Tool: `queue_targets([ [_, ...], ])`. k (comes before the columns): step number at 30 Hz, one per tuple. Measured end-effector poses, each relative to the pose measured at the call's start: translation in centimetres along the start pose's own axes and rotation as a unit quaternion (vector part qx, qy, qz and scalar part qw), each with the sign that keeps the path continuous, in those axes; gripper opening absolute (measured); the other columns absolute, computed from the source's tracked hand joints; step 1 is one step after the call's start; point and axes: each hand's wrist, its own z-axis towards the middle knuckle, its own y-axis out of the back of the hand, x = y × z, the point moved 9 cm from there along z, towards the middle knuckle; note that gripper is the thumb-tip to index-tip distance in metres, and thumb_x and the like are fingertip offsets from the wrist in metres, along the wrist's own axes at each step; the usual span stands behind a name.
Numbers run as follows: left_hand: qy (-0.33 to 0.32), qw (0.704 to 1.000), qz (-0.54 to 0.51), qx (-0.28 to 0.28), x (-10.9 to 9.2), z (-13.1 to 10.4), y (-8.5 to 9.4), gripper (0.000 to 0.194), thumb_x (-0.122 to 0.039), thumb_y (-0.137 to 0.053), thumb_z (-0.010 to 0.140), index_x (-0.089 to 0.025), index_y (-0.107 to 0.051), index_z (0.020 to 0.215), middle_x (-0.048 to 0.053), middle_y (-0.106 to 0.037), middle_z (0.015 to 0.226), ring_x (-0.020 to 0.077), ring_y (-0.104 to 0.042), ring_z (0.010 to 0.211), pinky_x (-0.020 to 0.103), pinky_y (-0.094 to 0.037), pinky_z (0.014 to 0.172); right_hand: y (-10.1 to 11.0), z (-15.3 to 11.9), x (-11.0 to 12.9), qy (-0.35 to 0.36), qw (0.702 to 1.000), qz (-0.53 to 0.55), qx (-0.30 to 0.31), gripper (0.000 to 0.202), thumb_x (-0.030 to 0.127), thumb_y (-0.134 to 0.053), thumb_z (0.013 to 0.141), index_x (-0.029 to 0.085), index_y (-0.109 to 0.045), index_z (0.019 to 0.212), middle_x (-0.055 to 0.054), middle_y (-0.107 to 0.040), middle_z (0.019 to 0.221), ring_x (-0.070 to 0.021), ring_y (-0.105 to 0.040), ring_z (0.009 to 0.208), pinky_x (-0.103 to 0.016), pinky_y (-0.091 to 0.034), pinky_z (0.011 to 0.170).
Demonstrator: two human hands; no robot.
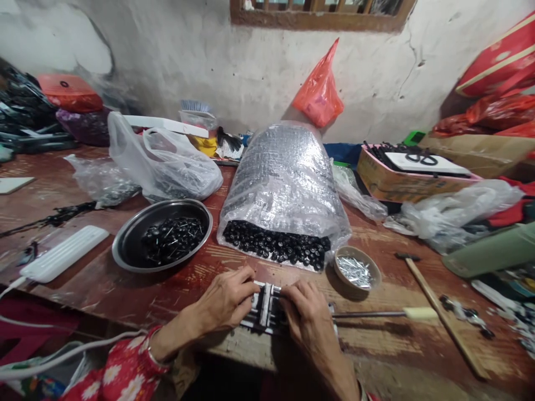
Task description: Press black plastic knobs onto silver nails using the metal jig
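At the table's front edge sits a small black fixture (266,306) with pale metal bars across it. My left hand (228,298) rests on its left side, fingers curled and fingertips pressed together near the bars. On the right side my right hand (309,312) is bent over it in the same way, thumb and fingers close together. Whatever either hand pinches is hidden beneath the fingers. A thin rod with a cream handle (420,313) sticks out to the right of the fixture. Just behind it, small black round parts (276,245) spill at the mouth of a bubble-wrap bag (284,172).
A metal bowl (204,231) of black parts with pins stands at left. A small bowl (377,281) of silvery nails is at right, beside a wooden-handled hammer (447,317). A white power strip (64,253), plastic bags (167,161) and a cardboard box (388,184) surround these.
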Motion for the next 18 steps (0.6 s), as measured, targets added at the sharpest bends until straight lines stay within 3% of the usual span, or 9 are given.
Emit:
queue_targets([
  [5, 0.045, 0.997, -0.054, -0.009, 0.6, 0.1, -0.1, 0.029, -0.012, -0.052, 0.090, -0.021, -0.074, 0.107, 0.006, -0.063, 0.105, 0.0183, -0.065, 0.092, 0.027, -0.052, 0.080, -0.3, -0.1, -0.1, -0.019, 1.000, -0.017, -0.003, 0.013, 0.015, -0.056, 0.098, 0.025, -0.065, 0.100, -0.004, -0.060, 0.092, -0.0240, -0.051, 0.089, -0.037, -0.038, 0.077],
  [10, 0.104, 0.984, -0.139, -0.038, 2.0, -0.3, -0.5, 0.028, -0.012, -0.057, 0.087, -0.021, -0.074, 0.106, 0.004, -0.065, 0.106, 0.0164, -0.065, 0.091, 0.027, -0.051, 0.082, -0.3, -0.1, -0.2, -0.018, 1.000, -0.010, -0.008, 0.010, 0.018, -0.058, 0.098, 0.024, -0.064, 0.093, -0.003, -0.060, 0.090, -0.0230, -0.052, 0.088, -0.037, -0.036, 0.076],
  [18, 0.130, 0.972, -0.189, -0.054, 3.1, -1.1, -0.9, 0.022, -0.020, -0.061, 0.092, -0.024, -0.078, 0.105, 0.005, -0.070, 0.114, 0.0181, -0.069, 0.100, 0.028, -0.053, 0.090, -0.3, 0.3, -0.3, -0.036, 0.999, -0.033, -0.018, 0.013, 0.020, -0.059, 0.096, 0.023, -0.058, 0.084, -0.003, -0.059, 0.089, -0.0230, -0.052, 0.088, -0.036, -0.036, 0.076],
])
